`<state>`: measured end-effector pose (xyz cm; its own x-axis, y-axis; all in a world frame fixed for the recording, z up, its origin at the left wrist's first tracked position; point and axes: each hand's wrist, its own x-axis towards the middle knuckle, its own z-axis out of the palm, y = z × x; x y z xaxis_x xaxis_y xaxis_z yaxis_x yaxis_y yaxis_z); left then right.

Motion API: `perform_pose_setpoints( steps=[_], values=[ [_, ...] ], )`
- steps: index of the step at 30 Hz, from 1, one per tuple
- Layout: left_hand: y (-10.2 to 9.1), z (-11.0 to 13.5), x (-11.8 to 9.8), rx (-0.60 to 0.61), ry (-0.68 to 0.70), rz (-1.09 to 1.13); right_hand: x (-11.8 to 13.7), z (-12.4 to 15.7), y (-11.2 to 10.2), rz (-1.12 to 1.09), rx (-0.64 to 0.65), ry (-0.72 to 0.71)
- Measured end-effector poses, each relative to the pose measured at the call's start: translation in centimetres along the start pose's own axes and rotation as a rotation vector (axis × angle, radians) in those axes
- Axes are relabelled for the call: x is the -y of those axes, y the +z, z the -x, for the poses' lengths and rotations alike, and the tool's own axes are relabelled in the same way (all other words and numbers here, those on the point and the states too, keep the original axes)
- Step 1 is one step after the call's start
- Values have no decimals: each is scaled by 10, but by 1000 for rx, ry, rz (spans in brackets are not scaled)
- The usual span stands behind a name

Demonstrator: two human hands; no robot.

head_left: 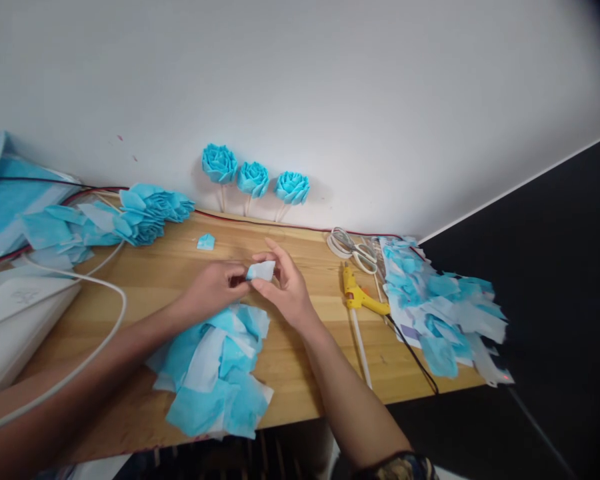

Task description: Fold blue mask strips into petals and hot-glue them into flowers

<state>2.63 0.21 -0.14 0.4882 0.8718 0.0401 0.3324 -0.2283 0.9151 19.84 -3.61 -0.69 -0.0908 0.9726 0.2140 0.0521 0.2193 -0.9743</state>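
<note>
Through the head camera I watched a small blue-and-white piece [264,271] held above the wooden table [153,277], near its middle. I saw the left hand [219,283] closed in a pinch on its left end. The right hand [286,287] curved round the other side, thumb at the lower edge; whether it gripped, I could not tell. Just below lay a loose pile [213,393] of blue and white pieces, and beyond the hands, a folded blue piece [207,241]. Farther right I had a yellow glue gun [351,288], scissors [364,255] and a second heap [445,310]. Three blue flowers [253,180] stood on sticks by the wall [300,87]; more blue flowers [153,210] lay to the left.
</note>
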Motion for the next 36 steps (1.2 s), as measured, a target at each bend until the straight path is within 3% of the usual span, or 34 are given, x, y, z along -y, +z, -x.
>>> perform_pose_setpoints(
  steps=[4, 13, 16, 18, 21, 23, 26, 30, 33, 36],
  values=[
    [2, -1, 3, 37, 98, -121, 0, 1, 1, 54, 6, -26],
    [4, 2, -1, 82, 91, -74, -1, 1, 4, 37, -21, 63],
    [2, 1, 1, 41, 44, -46, 3, -1, -1, 24, -80, 35],
    [-1, 0, 3, -12, -27, 15, 15, 0, -8, 50, -187, -14],
    [-7, -2, 5, -119, -154, 165, 42, 11, -30, 233, -359, -101],
    [-10, -3, 5, -180, -191, 246, 59, 23, -52, 472, -377, -193],
    [-12, -4, 5, -202, -184, 303, 68, 43, -94, 908, -303, -238],
    [-11, -4, 5, -199, -176, 325, 57, 67, -150, 1294, -214, -193],
    [-10, -3, 6, -207, -196, 327, 46, 83, -174, 1451, -104, -72],
    [-10, -3, 3, -222, -201, 307, 37, 92, -184, 1469, 58, -2]
  ],
)
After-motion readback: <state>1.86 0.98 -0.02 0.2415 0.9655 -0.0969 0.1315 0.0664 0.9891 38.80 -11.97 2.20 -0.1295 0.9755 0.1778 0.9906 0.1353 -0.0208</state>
